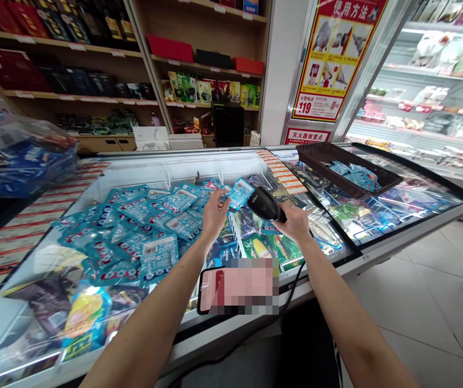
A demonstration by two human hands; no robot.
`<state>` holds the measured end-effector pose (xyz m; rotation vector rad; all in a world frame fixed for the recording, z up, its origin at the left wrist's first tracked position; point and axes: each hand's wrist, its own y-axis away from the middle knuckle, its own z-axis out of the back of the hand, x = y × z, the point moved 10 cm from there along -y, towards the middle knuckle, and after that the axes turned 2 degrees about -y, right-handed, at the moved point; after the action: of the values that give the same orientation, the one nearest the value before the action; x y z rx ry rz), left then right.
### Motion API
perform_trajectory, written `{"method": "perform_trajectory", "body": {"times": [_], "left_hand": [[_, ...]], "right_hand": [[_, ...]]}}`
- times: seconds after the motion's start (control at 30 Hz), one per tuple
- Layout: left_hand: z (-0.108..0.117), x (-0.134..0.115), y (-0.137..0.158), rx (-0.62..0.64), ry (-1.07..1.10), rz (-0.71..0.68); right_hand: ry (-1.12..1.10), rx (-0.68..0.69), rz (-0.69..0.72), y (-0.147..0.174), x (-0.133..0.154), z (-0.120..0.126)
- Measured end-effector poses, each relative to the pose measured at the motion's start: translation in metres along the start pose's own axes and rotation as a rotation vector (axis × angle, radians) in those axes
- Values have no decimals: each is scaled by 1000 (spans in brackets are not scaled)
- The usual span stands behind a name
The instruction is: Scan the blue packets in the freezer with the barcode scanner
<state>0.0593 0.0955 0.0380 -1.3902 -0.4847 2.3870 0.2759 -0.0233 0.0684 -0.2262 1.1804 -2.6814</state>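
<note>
Between the fingers of my left hand (216,209) is a small blue packet (241,193), its pale label side facing up. A black handheld barcode scanner (264,203) is gripped in my right hand (295,221), its head close beside the packet. From the scanner a dark cable (296,283) runs down toward me. Left of my hands, a spread pile of similar blue packets (160,253) lies on the glass top of a chest freezer. I cannot tell whether the scanner touches the packet.
A phone (211,291), partly blurred out, lies at the near freezer edge (199,345). On the glass at right, a brown basket (388,180) holds more blue packets. Bagged goods (21,156) stand at far left. Shelves (211,67) and a lit cooler (429,81) rise behind.
</note>
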Motion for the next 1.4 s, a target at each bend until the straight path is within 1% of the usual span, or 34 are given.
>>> {"method": "perform_trajectory", "body": {"times": [0.17, 0.43, 0.63, 0.73, 0.8, 0.9, 1.0, 1.07, 1.1, 1.13, 1.2, 1.23, 1.27, 1.3, 1.33, 1.4], "left_hand": [[0, -1, 1, -4, 15, -6], [1, -1, 1, -7, -21, -8], [0, -3, 2, 4, -33, -21], [4, -4, 2, -21, -52, -13], [11, -7, 2, -72, -126, -14], [24, -17, 2, -155, -308, -58], [37, -29, 7, -247, -490, -101], [39, -39, 11, -273, -571, -153], [34, -46, 12, -245, -590, -212], [24, -53, 14, -180, -600, -298], [-5, -67, 22, 17, -607, -502], [-18, -71, 27, 115, -609, -585], [-28, -72, 31, 187, -613, -636], [-34, -70, 33, 225, -621, -655], [-36, -68, 32, 229, -631, -646], [-32, -60, 28, 174, -657, -582]], "right_hand": [[11, 22, 2, 0, 0, -3], [1, -1, 51, 0, 4, -2], [-4, 9, 33, 0, 3, -2], [4, -8, -8, 0, -1, 1], [28, -47, -65, 0, -7, 5], [63, -92, -133, 0, -16, 11], [69, -103, -147, 0, -18, 12], [71, -100, -142, 0, -18, 12], [74, -98, -140, 0, -18, 12], [78, -98, -141, 0, -18, 12], [86, -105, -145, 1, -19, 13], [89, -110, -148, 1, -19, 13], [90, -114, -150, 1, -19, 13], [92, -117, -153, 1, -20, 14], [93, -119, -155, 1, -20, 14], [94, -121, -159, 1, -21, 14]]}}
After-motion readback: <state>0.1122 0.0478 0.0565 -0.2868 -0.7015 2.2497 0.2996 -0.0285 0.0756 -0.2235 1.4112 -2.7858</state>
